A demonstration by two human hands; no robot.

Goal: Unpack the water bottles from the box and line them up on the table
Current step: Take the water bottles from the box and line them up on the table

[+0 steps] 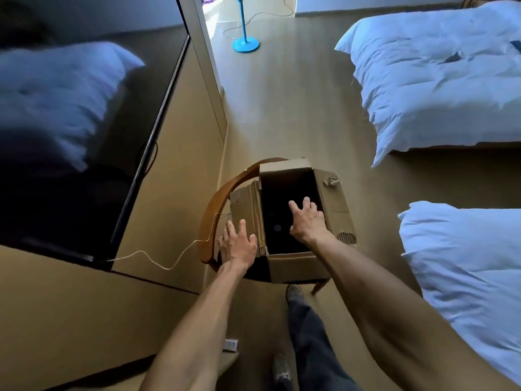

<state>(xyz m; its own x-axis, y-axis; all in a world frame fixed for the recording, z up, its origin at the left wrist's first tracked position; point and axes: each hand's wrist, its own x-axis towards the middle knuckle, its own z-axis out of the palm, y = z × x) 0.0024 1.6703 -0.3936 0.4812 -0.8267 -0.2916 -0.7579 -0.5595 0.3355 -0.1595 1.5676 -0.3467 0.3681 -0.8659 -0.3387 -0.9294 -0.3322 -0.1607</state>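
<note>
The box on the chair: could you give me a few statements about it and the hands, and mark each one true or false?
1. The box sits on a wooden chair. True.
2. The box's flaps are taped shut. False: they are folded open and the dark inside shows.
3. The right hand reaches over the opening with spread fingers. True.
4. The left hand holds a bottle. False: it holds nothing and lies by the box's left flap.
5. A blue fan stand stands on the floor farther off. True.
6. Bottles are lined up on the bed. False: the bed shows none.
</note>
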